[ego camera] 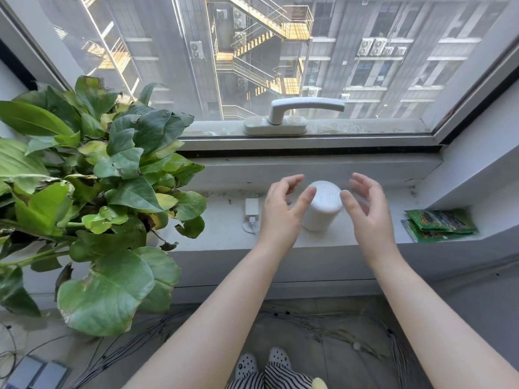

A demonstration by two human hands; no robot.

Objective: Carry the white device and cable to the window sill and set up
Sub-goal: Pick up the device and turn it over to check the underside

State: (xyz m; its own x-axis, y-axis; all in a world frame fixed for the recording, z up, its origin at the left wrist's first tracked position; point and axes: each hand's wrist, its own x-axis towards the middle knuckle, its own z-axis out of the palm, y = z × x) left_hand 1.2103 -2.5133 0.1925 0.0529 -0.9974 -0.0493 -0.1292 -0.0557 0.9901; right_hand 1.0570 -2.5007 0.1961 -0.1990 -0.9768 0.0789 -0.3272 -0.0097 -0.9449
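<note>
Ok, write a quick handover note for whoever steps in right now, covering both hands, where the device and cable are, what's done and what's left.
Left hand: open, beside the white device, gripping nothing.
Right hand: open on the device's other side, also empty.
Device stands upright on the window sill.
White power adapter with the cable lies on the sill, left of the device.
Done: both things carried to the sill.
Left: whether the cable reaches the device is hidden behind the left hand; check it and finish setup.

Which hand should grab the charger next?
Left, probably. The left hand is open right beside the charger on the sill; the right hand is across the device, farther off.
</note>
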